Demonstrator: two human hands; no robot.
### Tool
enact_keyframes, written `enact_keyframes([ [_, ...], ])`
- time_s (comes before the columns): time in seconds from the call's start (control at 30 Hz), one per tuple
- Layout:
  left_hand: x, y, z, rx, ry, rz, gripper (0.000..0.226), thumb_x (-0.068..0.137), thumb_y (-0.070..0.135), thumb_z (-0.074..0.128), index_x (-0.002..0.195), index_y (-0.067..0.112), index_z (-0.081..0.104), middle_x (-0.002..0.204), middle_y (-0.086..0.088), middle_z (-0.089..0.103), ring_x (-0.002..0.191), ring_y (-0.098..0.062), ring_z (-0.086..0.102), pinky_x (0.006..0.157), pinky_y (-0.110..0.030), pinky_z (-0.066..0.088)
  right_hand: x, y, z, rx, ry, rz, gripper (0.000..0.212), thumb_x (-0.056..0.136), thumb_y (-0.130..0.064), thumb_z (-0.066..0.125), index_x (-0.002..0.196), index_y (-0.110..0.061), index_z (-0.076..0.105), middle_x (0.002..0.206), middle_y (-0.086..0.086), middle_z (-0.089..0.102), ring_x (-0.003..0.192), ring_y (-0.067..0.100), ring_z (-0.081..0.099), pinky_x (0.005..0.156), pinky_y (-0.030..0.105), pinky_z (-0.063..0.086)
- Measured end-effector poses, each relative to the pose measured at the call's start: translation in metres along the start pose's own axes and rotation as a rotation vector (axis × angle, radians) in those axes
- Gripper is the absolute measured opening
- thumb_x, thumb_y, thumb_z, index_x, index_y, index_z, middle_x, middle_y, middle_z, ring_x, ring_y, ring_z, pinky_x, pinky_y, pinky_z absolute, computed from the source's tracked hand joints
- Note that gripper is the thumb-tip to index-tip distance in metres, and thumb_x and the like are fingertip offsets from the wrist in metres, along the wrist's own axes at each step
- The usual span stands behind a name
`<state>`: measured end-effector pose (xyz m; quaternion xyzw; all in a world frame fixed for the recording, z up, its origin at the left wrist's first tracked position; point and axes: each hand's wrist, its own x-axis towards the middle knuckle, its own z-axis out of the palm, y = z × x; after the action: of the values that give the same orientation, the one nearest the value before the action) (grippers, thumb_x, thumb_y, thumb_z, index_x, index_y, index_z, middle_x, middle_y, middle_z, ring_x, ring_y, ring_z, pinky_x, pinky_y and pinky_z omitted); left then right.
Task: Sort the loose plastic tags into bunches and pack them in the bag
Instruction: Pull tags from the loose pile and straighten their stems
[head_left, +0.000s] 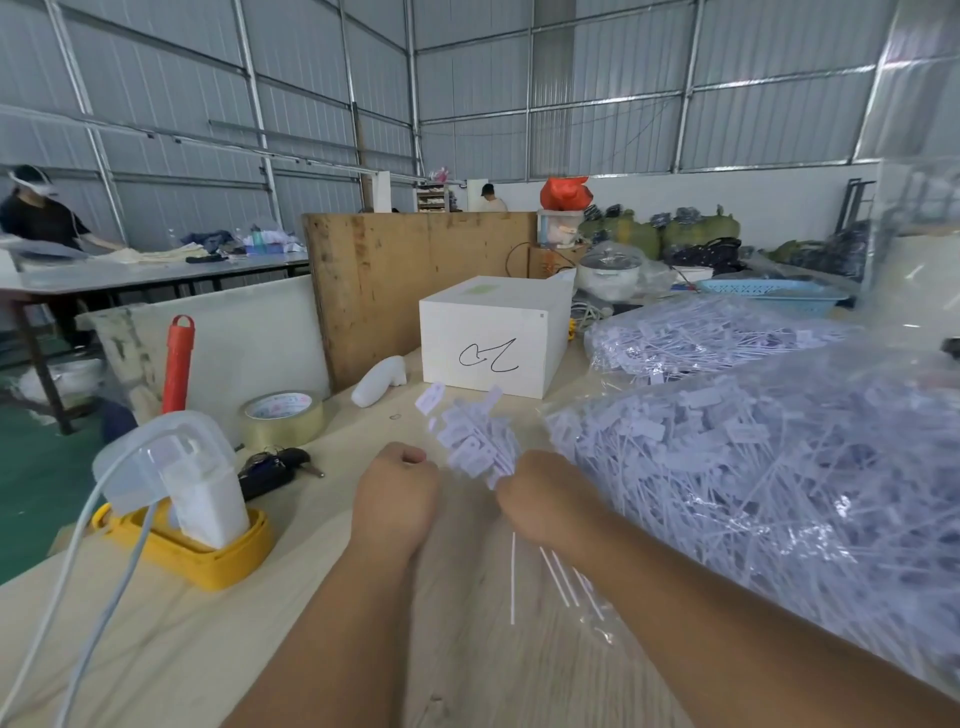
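white plastic tags in a fanned bunch (475, 441) stand at the frame's centre, grasped by the right hand (540, 496), whose fingers curl round the stems. the left hand (397, 493) sits just beside it, clenched into a fist; whether it pinches anything cannot be told. loose tags fill the large clear plastic bag (779, 493) at the right. a white cardboard box with a black scribble (491, 338) stands behind, on the pale wooden table (208, 649).

A pale wooden table (218, 644) carries a white cardboard box (491, 338), a roll of clear tape (283, 418), a yellow plastic tray (208, 551), dark keys (275, 465), a white plastic bottle (376, 382) and clear bags of white tags (779, 483).
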<state>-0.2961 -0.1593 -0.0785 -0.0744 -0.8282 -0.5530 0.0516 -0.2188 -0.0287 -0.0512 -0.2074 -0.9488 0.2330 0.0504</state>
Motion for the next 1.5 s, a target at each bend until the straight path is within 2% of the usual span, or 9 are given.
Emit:
enact_keyframes([
  [0.3, -0.060, 0.051, 0.019, -0.378, -0.359, 0.061, 0.021, 0.095, 0.041, 0.055, 0.097, 0.022, 0.063, 0.095, -0.003, 0.073, 0.083, -0.018, 0.067, 0.076, -0.034, 0.048, -0.050, 0.036, -0.045, 0.831, 0.104, -0.055, 0.009, 0.086, 0.000, 0.042, 0.088, -0.009, 0.041, 0.059, 0.009, 0.054, 0.047, 0.020, 0.048, 0.048, 0.031, 0.042],
  [0.5, -0.129, 0.118, 0.047, -0.537, -0.688, 0.314, 0.066, 0.065, 0.064, 0.064, 0.119, 0.028, 0.057, 0.089, -0.007, 0.071, 0.073, -0.022, 0.067, 0.078, -0.036, 0.054, -0.091, 0.074, -0.077, 0.938, 0.178, -0.132, 0.018, 0.095, -0.005, 0.046, 0.111, 0.001, 0.048, 0.071, 0.012, 0.049, 0.046, 0.014, 0.042, 0.044, 0.027, 0.037],
  [0.67, -0.154, 0.176, 0.065, -0.745, -0.597, 0.268, 0.107, 0.049, 0.068, 0.070, 0.141, 0.025, 0.038, 0.136, -0.005, 0.056, 0.117, -0.029, 0.060, 0.102, -0.055, 0.045, -0.125, 0.110, -0.097, 0.955, 0.295, -0.211, 0.009, 0.094, -0.009, 0.050, 0.086, -0.010, 0.046, 0.063, 0.003, 0.050, 0.051, 0.017, 0.043, 0.054, 0.030, 0.040],
  [0.83, -0.166, 0.221, 0.082, -0.792, -0.561, 0.466, 0.091, 0.056, 0.073, 0.060, 0.140, 0.046, 0.039, 0.140, 0.013, 0.050, 0.129, -0.014, 0.049, 0.101, -0.050, 0.045, -0.148, 0.153, -0.107, 0.914, 0.294, -0.182, 0.012, 0.095, -0.009, 0.050, 0.084, -0.009, 0.046, 0.058, -0.001, 0.049, 0.054, 0.017, 0.043, 0.059, 0.032, 0.040],
  [0.93, -0.177, 0.237, 0.097, -0.634, -0.507, 0.649, 0.061, 0.069, 0.074, 0.056, 0.127, 0.055, 0.051, 0.127, 0.030, 0.055, 0.114, 0.009, 0.053, 0.092, -0.028, 0.047, -0.156, 0.173, -0.099, 0.877, 0.284, -0.142, 0.012, 0.099, -0.011, 0.047, 0.086, -0.011, 0.046, 0.059, 0.000, 0.050, 0.055, 0.014, 0.043, 0.054, 0.021, 0.038],
  [1.07, -0.186, 0.236, 0.122, -0.438, -0.353, 0.758, 0.017, 0.097, 0.040, 0.054, 0.095, 0.035, 0.071, 0.097, 0.024, 0.064, 0.090, 0.017, 0.054, 0.074, -0.004, 0.038, -0.155, 0.186, -0.093, 0.887, 0.249, -0.085, 0.020, 0.100, -0.020, 0.049, 0.094, -0.002, 0.044, 0.063, 0.000, 0.053, 0.056, 0.013, 0.046, 0.057, 0.019, 0.038],
  [1.23, -0.176, 0.231, 0.129, -0.484, -0.312, 0.551, 0.021, 0.096, 0.038, 0.053, 0.091, 0.031, 0.072, 0.088, 0.020, 0.068, 0.085, 0.001, 0.062, 0.081, -0.048, 0.056, -0.154, 0.192, -0.091, 0.838, 0.238, -0.095, 0.018, 0.100, -0.026, 0.046, 0.097, -0.008, 0.046, 0.068, -0.005, 0.057, 0.065, 0.015, 0.049, 0.067, 0.028, 0.042],
  [1.4, -0.171, 0.225, 0.126, -0.551, -0.296, 0.479, 0.021, 0.095, 0.036, 0.057, 0.082, 0.030, 0.072, 0.060, 0.022, 0.057, 0.050, 0.003, 0.047, 0.062, -0.030, 0.039, -0.155, 0.187, -0.089, 0.831, 0.278, -0.147, 0.014, 0.100, -0.025, 0.048, 0.089, -0.018, 0.044, 0.069, -0.021, 0.063, 0.065, -0.003, 0.056, 0.065, 0.020, 0.047],
  [1.5, -0.180, 0.224, 0.124, -0.584, -0.362, 0.543, 0.022, 0.094, 0.025, 0.059, 0.077, 0.032, 0.072, 0.082, 0.023, 0.068, 0.070, 0.010, 0.058, 0.070, -0.022, 0.041, -0.158, 0.187, -0.089, 0.825, 0.309, -0.140, 0.013, 0.100, -0.024, 0.050, 0.086, -0.024, 0.048, 0.073, -0.020, 0.066, 0.071, 0.003, 0.061, 0.069, 0.021, 0.049],
])
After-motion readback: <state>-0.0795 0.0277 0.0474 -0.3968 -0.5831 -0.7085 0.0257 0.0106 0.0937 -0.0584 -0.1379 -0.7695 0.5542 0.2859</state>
